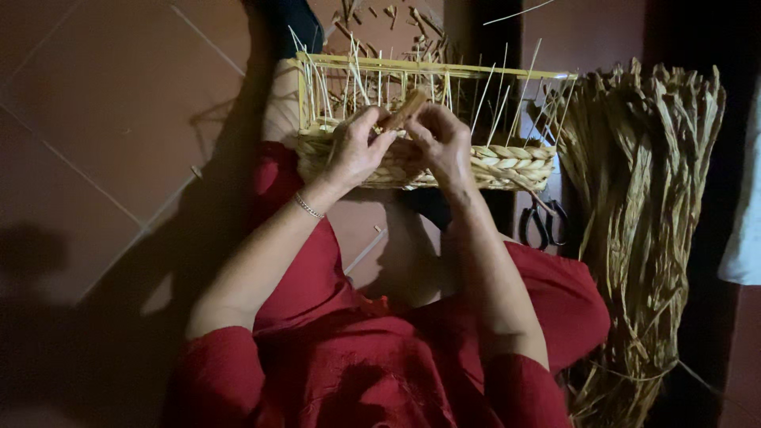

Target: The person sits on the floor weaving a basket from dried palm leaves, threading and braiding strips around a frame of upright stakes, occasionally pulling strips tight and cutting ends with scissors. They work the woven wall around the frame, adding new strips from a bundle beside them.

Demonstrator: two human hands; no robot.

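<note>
Observation, head view, dim light. A person in red clothing sits on a tiled floor (95, 135) with a half-woven basket (507, 162) held against the knees. The basket has a rectangular frame; thin pale upright stakes (483, 91) rise from a woven lower band of plaited fibre, and a yellowish rim bar (444, 70) runs across the top of the stakes.

Left hand (354, 150): fingers curled, resting on the near wall of the basket, fingertips pinching the lower end of a flat tan fibre strand (406, 108). A thin bracelet (308, 207) sits at that wrist.

Right hand (441, 143): also curled closed, fingers gripping the same strand just beside the left fingers. The two hands touch or nearly touch at the fingertips. The strand stands tilted, its free end pointing up and right between the stakes.

To the person's right, a large bundle of dried rush (642, 206) lies lengthwise on the floor, bound near its lower end. Between the bundle and the right knee lies a pair of dark-handled scissors (544, 226). Short fibre offcuts (396, 20) are scattered on the floor beyond the basket.
</note>
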